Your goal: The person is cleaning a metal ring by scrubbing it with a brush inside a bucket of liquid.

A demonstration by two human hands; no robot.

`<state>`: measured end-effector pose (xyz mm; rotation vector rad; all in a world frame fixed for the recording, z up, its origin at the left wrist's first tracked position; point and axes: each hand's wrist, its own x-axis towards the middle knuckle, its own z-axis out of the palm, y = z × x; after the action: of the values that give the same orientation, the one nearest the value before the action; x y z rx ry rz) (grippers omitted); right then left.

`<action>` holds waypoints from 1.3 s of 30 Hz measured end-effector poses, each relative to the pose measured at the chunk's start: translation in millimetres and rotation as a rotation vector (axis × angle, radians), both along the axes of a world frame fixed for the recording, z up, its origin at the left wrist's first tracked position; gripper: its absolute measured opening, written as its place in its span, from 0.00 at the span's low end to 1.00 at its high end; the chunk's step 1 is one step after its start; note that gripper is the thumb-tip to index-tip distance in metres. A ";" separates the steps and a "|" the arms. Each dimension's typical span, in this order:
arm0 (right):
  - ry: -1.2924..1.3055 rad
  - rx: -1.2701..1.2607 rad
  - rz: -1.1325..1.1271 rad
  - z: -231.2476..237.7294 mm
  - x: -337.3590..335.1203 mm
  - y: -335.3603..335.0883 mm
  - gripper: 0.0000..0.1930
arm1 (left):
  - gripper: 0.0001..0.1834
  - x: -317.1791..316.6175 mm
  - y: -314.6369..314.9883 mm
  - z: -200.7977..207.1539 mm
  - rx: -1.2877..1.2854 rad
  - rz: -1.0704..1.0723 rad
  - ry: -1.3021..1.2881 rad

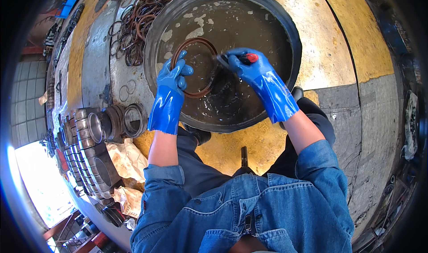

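Observation:
My left hand (171, 76), in a wet blue rubber glove, grips a thin reddish-brown ring (196, 39) at its left side. The ring is tilted up above murky water in a large round black tub (292, 30). Gloved in the same blue, my right hand (252, 70) is closed round a brush-like tool (251, 57) with a black and red handle. Its working end is blurred and lies close to the ring's right side; I cannot tell whether they touch. Below it the water is dark and rippled.
A heap of similar brown rings (145, 18) lies left of the tub on worn floor plates. Nearer, metal cylinders and rings (96, 128) are stacked beside crumpled brown paper (127, 157). My legs straddle the tub's near side. A dark grey mat (343, 119) lies at right.

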<state>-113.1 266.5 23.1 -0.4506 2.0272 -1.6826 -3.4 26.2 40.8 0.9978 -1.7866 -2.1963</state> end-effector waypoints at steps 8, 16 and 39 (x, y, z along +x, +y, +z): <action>0.253 -0.015 -0.016 -21.8 -15.0 -1.0 0.13 | 0.23 -0.2 15.0 6.3 0.062 -0.087 0.018; -0.330 0.102 0.211 -29.0 18.6 -6.9 0.13 | 0.21 0.6 21.4 1.5 -0.028 -0.063 0.067; -0.505 0.049 0.169 -14.7 12.8 -6.8 0.12 | 0.17 0.7 44.6 12.4 -0.162 -0.288 0.051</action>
<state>-100.3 259.7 8.4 -0.1510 1.6099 -1.4605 -2.7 70.9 53.2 0.6811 -2.1592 -2.1606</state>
